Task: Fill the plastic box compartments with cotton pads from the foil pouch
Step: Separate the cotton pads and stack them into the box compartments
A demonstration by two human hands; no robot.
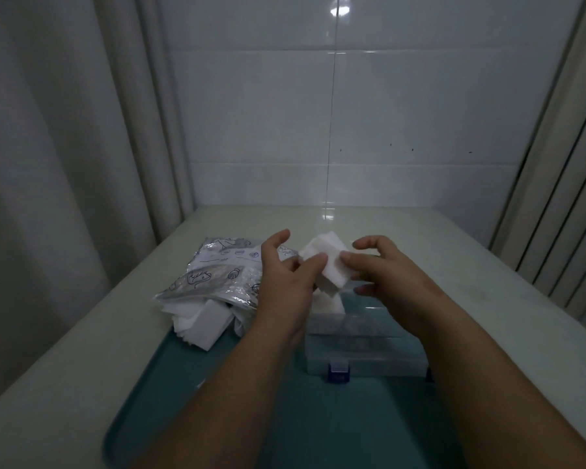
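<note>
A stack of white cotton pads hangs above the far end of the clear plastic box, pinched between my left hand and my right hand. The box has blue latches on its near side. Some white pads sit in its far left compartment. Left of the box lies the silver foil pouch with printed drawings. Its open mouth faces me and a loose pile of pads spills out of it.
Box and pouch rest on a teal mat laid over a pale table. A tiled wall stands behind the table, a curtain hangs at the left, and vertical slats rise at the right.
</note>
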